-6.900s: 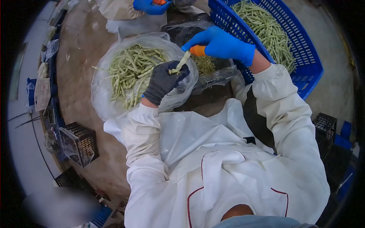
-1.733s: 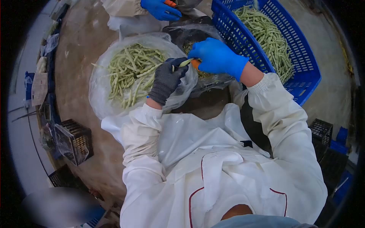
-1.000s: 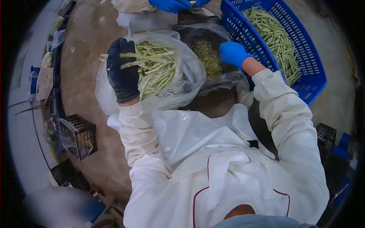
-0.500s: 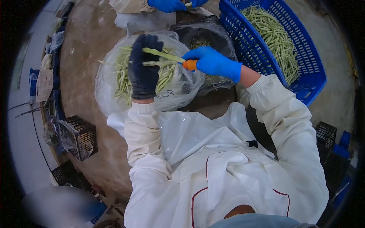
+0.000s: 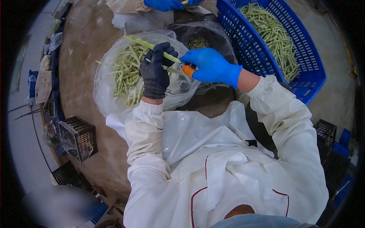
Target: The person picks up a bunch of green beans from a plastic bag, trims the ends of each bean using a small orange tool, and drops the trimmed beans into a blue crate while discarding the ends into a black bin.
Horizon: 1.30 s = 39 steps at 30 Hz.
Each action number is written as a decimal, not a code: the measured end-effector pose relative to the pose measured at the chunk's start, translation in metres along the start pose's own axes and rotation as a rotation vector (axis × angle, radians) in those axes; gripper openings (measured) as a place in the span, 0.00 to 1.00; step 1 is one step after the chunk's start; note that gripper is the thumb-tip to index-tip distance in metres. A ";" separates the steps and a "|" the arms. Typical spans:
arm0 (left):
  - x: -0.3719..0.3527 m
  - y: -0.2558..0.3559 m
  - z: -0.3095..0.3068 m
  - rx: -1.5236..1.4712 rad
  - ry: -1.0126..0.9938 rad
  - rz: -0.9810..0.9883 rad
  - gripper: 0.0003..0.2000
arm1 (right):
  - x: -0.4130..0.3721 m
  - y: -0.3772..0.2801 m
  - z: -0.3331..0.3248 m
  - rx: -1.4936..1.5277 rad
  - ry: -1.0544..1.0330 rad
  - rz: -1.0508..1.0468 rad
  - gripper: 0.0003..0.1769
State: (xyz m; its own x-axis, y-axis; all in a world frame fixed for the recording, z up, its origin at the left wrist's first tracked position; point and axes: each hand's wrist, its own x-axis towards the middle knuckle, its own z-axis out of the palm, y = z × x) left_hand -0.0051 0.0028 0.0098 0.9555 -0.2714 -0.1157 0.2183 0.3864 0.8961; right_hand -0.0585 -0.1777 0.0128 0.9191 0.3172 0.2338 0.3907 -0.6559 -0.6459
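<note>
My left hand point(image 5: 155, 72), in a dark grey glove, is closed around a long green bean point(image 5: 140, 41) that sticks out past both sides of the fingers. In a blue glove, my right hand point(image 5: 215, 66) grips a small knife by its orange handle point(image 5: 188, 71). The thin blade points left, towards my left hand, and the right fingertips are at the bean's right end. Beneath and left of my hands, a pile of green beans point(image 5: 127, 72) lies on a clear plastic bag point(image 5: 102, 93).
A dark plastic bag point(image 5: 224, 34) with trimmings point(image 5: 198, 42) lies beyond my right hand. At the right stands a blue crate point(image 5: 249, 43) of green beans point(image 5: 270, 36). Another person's blue-gloved hand point(image 5: 163, 4) shows at the top. A black crate point(image 5: 85, 138) sits lower left.
My left hand has moved slightly right and down, and its fingers have curled in. The bean now slants more steeply, its left end raised. My right hand has turned slightly, still holding the knife.
</note>
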 end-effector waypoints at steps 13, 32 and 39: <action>-0.014 0.013 -0.006 0.461 -0.326 -0.210 0.13 | 0.024 0.064 -0.065 -0.358 0.287 -0.077 0.11; -0.016 -0.008 0.013 0.503 -0.529 -0.224 0.15 | 0.021 0.033 -0.070 0.881 0.086 0.346 0.17; -0.016 0.005 0.004 0.460 -0.452 -0.213 0.16 | -0.012 0.110 -0.192 -0.067 0.801 0.454 0.11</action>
State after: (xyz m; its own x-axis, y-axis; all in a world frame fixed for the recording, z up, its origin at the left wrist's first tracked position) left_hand -0.0202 0.0061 0.0177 0.7019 -0.6807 -0.2095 0.1904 -0.1040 0.9762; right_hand -0.0169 -0.3851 0.0784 0.7363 -0.5325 0.4175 -0.0371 -0.6478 -0.7609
